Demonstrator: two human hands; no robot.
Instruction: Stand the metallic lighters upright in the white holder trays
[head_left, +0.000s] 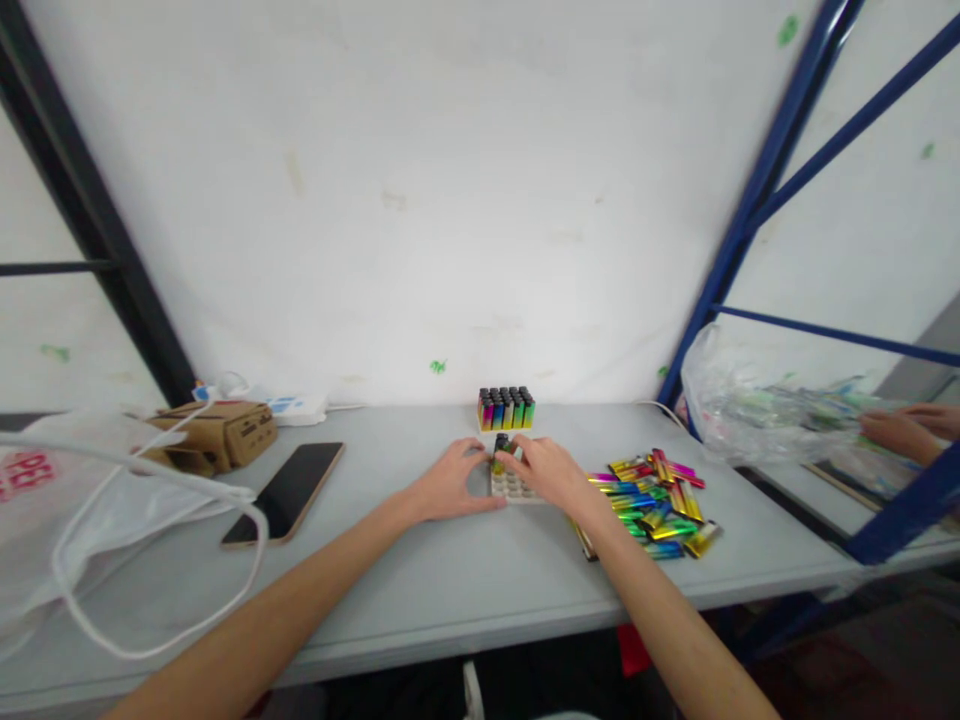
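A pale tray with round holes (513, 488) lies on the table between my hands. At its back left corner stands a dark-topped lighter (500, 452), partly covered by fingers. My right hand (553, 471) reaches over the tray from the right, its fingertips closed on this lighter. On the left side, my left hand (450, 484) has thumb and fingers spread apart. Its thumb is by the tray's near left corner, and its fingertips are close to the lighter. Beside my right forearm lies a loose pile of shiny multicoloured lighters (660, 505).
Against the wall stands a block of upright lighters (507, 410). A phone (289, 492), a cardboard box (232, 436), a white cable (259, 545) and a plastic bag (67, 500) are at left. Beyond the blue frame (739, 235), another person's hands (904, 432) are near clear plastic (750, 405).
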